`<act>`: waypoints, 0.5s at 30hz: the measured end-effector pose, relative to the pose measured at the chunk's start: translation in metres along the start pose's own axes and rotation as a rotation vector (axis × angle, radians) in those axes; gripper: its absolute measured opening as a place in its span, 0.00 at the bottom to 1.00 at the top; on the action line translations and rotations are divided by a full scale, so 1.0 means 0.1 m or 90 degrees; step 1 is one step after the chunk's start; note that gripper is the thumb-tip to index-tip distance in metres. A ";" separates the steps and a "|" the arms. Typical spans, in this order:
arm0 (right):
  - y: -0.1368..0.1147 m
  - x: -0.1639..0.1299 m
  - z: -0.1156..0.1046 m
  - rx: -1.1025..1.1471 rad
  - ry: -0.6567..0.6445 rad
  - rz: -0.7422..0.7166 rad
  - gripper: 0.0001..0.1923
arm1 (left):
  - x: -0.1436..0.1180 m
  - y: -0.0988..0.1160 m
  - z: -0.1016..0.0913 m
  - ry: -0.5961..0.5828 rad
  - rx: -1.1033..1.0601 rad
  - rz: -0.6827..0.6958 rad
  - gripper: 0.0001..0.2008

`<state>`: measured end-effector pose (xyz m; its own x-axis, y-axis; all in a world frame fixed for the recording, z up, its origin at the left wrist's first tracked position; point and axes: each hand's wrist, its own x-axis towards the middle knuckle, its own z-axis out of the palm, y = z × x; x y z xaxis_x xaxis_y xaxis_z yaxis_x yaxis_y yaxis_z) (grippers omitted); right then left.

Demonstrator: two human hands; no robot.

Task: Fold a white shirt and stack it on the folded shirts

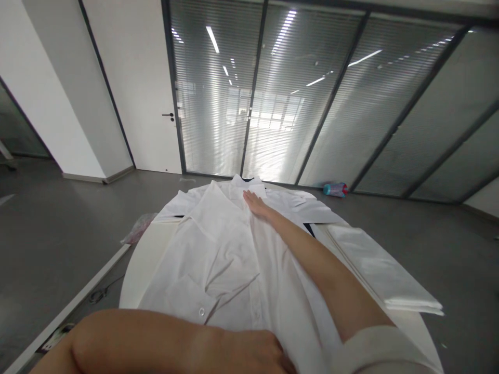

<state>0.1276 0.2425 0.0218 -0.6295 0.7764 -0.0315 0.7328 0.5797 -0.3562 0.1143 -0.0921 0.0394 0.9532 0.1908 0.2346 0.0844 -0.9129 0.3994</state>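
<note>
A white long-sleeved shirt (230,249) lies front up on a round white table (150,259), its collar at the far end. Creases run across its middle, and one folded cuff shows a button near my left forearm. My right hand (257,203) rests flat just below the collar with its fingers stretched out. At the bottom edge of the view, my left hand (261,353) is curled at the shirt's lower part, its fingertips partly cut off. More white clothing (304,205) with dark edges is spread beneath the shirt.
A folded white cloth (382,265) lies on the table's right side and overhangs its edge. On the floor are a blue and red bundle (335,189), a clear plastic bag (140,228) and a dark cable (99,295). Glass partitions and a white door (136,88) stand behind.
</note>
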 end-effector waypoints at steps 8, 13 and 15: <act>0.12 -1.27 -0.58 -0.080 -0.138 -0.179 0.29 | -0.02 0.04 -0.14 0.057 0.060 -0.025 0.07; 0.07 -2.37 -0.68 -0.163 -0.082 -0.149 0.15 | -0.09 -0.37 -0.58 0.149 0.178 -0.276 0.10; -0.01 -2.79 -0.69 -0.155 -0.122 -0.151 0.12 | -0.08 -0.77 -0.71 0.173 0.226 -0.338 0.12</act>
<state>0.3209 0.0426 0.0956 -0.8086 0.5673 -0.1563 0.5868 0.7970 -0.1432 0.0796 0.0025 0.0700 0.6544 0.6853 0.3195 0.6531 -0.7252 0.2178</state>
